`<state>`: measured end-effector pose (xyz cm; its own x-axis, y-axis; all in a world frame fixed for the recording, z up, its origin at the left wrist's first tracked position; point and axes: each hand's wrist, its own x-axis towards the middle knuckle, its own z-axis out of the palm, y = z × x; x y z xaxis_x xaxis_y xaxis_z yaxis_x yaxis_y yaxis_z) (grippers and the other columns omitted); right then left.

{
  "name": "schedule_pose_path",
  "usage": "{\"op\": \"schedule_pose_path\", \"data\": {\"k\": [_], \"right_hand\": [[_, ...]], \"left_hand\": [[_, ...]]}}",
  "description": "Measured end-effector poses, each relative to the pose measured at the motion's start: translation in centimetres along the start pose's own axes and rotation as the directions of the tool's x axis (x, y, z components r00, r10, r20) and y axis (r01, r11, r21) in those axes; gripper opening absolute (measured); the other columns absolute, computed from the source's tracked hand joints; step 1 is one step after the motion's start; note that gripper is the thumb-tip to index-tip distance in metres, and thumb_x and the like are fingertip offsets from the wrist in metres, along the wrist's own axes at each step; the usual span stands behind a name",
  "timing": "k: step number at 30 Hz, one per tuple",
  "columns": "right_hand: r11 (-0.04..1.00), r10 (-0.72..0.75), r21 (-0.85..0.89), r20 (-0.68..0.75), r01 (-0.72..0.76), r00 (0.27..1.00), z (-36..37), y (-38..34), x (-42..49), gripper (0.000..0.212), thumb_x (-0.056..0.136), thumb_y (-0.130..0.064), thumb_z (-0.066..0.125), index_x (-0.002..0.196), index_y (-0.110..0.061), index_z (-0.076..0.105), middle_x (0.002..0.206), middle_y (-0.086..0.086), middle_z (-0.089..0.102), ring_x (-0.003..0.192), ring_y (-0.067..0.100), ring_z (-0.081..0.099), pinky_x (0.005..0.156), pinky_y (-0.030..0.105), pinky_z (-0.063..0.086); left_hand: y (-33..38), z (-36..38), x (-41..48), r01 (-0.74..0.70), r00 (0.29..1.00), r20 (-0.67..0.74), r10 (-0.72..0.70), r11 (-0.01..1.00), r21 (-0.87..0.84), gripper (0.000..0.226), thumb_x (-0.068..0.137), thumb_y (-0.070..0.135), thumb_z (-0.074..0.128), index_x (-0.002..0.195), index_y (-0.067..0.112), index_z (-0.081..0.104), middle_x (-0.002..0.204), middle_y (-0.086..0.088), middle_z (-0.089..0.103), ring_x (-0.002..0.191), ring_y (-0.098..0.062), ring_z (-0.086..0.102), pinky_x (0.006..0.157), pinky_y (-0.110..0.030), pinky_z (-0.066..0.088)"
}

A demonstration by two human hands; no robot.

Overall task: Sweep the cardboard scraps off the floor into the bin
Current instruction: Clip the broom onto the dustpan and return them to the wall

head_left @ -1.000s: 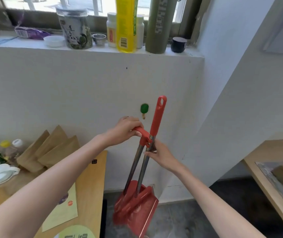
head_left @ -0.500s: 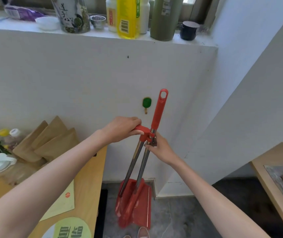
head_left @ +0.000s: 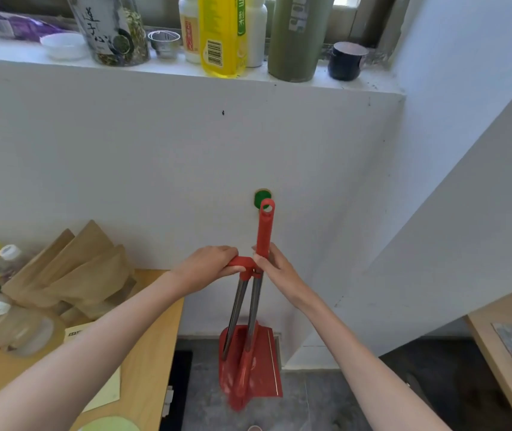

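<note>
Cardboard scraps do not show anywhere in the head view; the task's tools do. A red dustpan [head_left: 259, 362] stands upright on the grey floor [head_left: 326, 399] against the white wall [head_left: 155, 169], and a red broom [head_left: 238, 390] hangs in front of it, its bristles blurred. Two metal poles rise from them, side by side, to red handles.

The left hand [head_left: 209, 267] is wrapped around the bent red grip [head_left: 242, 262] at the top of the left pole, fingers closed over it. The right hand [head_left: 275, 269] is clamped on the straight red handle [head_left: 264, 231] of the other pole, just beside the left hand, the two almost touching. The ring at the top of that handle overlaps a green wall hook [head_left: 261, 197].

To the left, a wooden table [head_left: 152, 337] carries brown paper bags [head_left: 71, 275] leaning on the wall, a few bottles and a clear container. Above, on the window ledge [head_left: 357, 84], stand a yellow bottle [head_left: 221, 32], a green flask [head_left: 298, 35], a dark cup [head_left: 346, 60], a glass jar [head_left: 111, 29] and a white bowl [head_left: 62, 46]. At the right edge is the corner of another wooden surface [head_left: 497, 353].
</note>
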<state>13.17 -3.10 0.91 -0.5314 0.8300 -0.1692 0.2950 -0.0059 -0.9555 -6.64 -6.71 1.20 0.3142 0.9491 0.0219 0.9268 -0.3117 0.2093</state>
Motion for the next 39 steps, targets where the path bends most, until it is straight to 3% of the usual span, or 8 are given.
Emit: {"op": "schedule_pose_path", "data": {"k": [4, 9, 17, 22, 28, 33, 39], "right_hand": [[0.996, -0.083, 0.032, -0.046, 0.085, 0.995, -0.6, -1.1, 1.3, 0.028, 0.098, -0.037, 0.043, 0.116, -0.019, 0.057, 0.106, 0.001, 0.067, 0.1, 0.005, 0.062, 0.083, 0.016, 0.049], [0.998, -0.032, 0.059, -0.075, 0.037, 0.997, -0.3, 1.0, 3.4, 0.024, 0.099, -0.034, 0.042, 0.1, -0.014, 0.056, 0.091, 0.005, 0.064, 0.089, 0.012, 0.062, 0.078, 0.022, 0.05], [0.998, 0.053, 0.027, -0.054, -0.051, 0.997, -0.3, 3.3, 6.4, 0.026, 0.099, -0.036, 0.042, 0.098, -0.014, 0.056, 0.089, -0.002, 0.063, 0.081, 0.007, 0.059, 0.075, 0.019, 0.046], [0.997, 0.08, 0.002, -0.011, -0.08, 0.997, -0.7, 4.4, 7.6, 0.024, 0.099, -0.033, 0.043, 0.096, -0.013, 0.056, 0.088, -0.001, 0.062, 0.078, 0.006, 0.058, 0.075, 0.017, 0.046], [0.994, 0.107, -0.01, 0.023, -0.107, 0.994, -0.8, 5.3, 8.9, 0.021, 0.099, -0.032, 0.044, 0.095, -0.014, 0.056, 0.085, 0.0, 0.061, 0.078, 0.01, 0.058, 0.074, 0.017, 0.046], [0.994, 0.109, -0.011, 0.028, -0.109, 0.994, -0.7, 5.8, 9.3, 0.021, 0.099, -0.031, 0.045, 0.095, -0.014, 0.056, 0.086, 0.003, 0.06, 0.079, 0.013, 0.058, 0.075, 0.019, 0.047], [0.992, 0.127, -0.012, 0.036, -0.127, 0.991, -0.8, 6.1, 9.9, 0.022, 0.099, -0.032, 0.044, 0.096, -0.014, 0.056, 0.087, 0.004, 0.061, 0.078, 0.013, 0.058, 0.074, 0.019, 0.047]], "left_hand": [[-0.5, 2.2, 0.7, 0.059, 0.998, 0.017, -0.059, 0.998, -0.03, 0.062, 0.083, 0.068, 0.021, 0.09, 0.013, 0.049, 0.08, 0.004, 0.048, 0.068, -0.022, 0.052, 0.06, -0.031, 0.036], [-1.3, 4.2, 2.2, 0.09, 0.994, 0.061, -0.087, 0.995, -0.046, 0.053, 0.084, 0.068, 0.022, 0.086, 0.019, 0.041, 0.079, 0.005, 0.049, 0.065, -0.017, 0.047, 0.059, -0.029, 0.035], [-3.1, 7.1, 3.8, 0.108, 0.992, 0.079, -0.103, 0.992, -0.072, 0.054, 0.085, 0.068, 0.021, 0.086, 0.019, 0.041, 0.079, 0.004, 0.049, 0.063, -0.016, 0.047, 0.058, -0.03, 0.037], [-3.8, 8.9, 4.4, 0.128, 0.99, 0.068, -0.123, 0.988, -0.081, 0.078, 0.078, 0.081, 0.005, 0.089, 0.015, 0.047, 0.078, 0.006, 0.047, 0.062, -0.015, 0.047, 0.057, -0.027, 0.034], [-4.8, 10.2, 5.0, 0.16, 0.983, 0.106, -0.15, 0.983, -0.087, 0.063, 0.086, 0.071, 0.02, 0.09, 0.015, 0.047, 0.08, 0.001, 0.053, 0.064, -0.019, 0.054, 0.059, -0.031, 0.043], [-4.7, 10.2, 5.1, 0.154, 0.982, 0.123, -0.144, 0.985, -0.082, 0.052, 0.087, 0.066, 0.025, 0.088, 0.017, 0.044, 0.082, 0.0, 0.053, 0.064, -0.019, 0.05, 0.058, -0.029, 0.038], [-4.8, 10.7, 5.4, 0.17, 0.98, 0.123, -0.159, 0.982, -0.083, 0.06, 0.085, 0.069, 0.022, 0.091, 0.015, 0.048, 0.08, 0.002, 0.052, 0.067, -0.019, 0.055, 0.06, -0.03, 0.043]]}}
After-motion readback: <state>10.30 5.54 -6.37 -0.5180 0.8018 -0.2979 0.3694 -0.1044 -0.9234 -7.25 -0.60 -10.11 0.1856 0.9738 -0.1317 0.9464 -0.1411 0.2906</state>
